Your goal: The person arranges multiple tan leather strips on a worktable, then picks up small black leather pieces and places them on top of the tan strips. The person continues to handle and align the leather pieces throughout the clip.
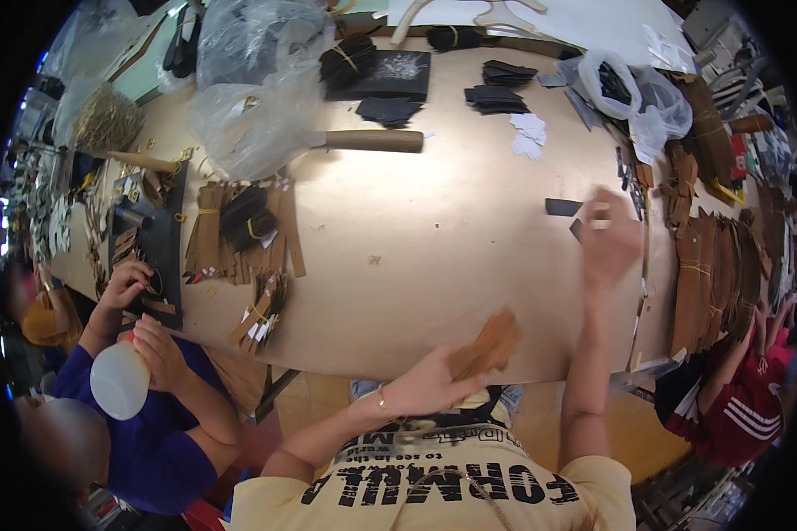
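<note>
Fingers of the left hand pinch a brown leather piece just above the near edge of the tabletop. The right hand reaches far out — blurred, so whether its fingers are spread or closed cannot be told — touching small dark pieces on the tabletop. Stacks of brown leather strips lie right of it, a co-worker in a purple shirt at left.
</note>
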The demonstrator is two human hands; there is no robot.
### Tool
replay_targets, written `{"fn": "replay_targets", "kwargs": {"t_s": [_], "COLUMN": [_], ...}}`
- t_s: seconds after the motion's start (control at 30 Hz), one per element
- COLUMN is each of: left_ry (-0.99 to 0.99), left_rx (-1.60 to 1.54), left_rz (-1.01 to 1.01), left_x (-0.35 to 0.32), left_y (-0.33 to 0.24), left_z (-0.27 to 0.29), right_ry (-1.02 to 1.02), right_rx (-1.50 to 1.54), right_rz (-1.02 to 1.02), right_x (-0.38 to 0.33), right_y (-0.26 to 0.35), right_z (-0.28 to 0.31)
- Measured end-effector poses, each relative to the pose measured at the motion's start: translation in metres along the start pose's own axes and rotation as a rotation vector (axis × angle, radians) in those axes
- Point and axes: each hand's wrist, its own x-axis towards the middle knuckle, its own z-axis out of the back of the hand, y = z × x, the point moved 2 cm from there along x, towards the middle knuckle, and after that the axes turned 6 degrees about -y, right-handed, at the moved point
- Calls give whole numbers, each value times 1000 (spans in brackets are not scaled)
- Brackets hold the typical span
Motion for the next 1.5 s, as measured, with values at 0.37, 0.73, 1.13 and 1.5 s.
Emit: {"fn": "replay_targets", "kwargs": {"t_s": [0.37,0.73,1.13,1.5], "left_ry": [-199,-638,-256,151], "left_rx": [-572,539,213,-540], "left_rz": [-398,-485,-398,-459], "left_x": [15,23,-3,18], "left_y": [-18,-17,-18,-5], "left_z": [39,30,9,22], "right_ry": [248,1032,911,1549], "right_rx": [-399,682,1530,1513], "right_rz": [-200,-320,-768,-535], "right_x": [-35,-87,-79,-35], "right_y": [-166,8,89,106], "right_z": [46,50,29,13]}}
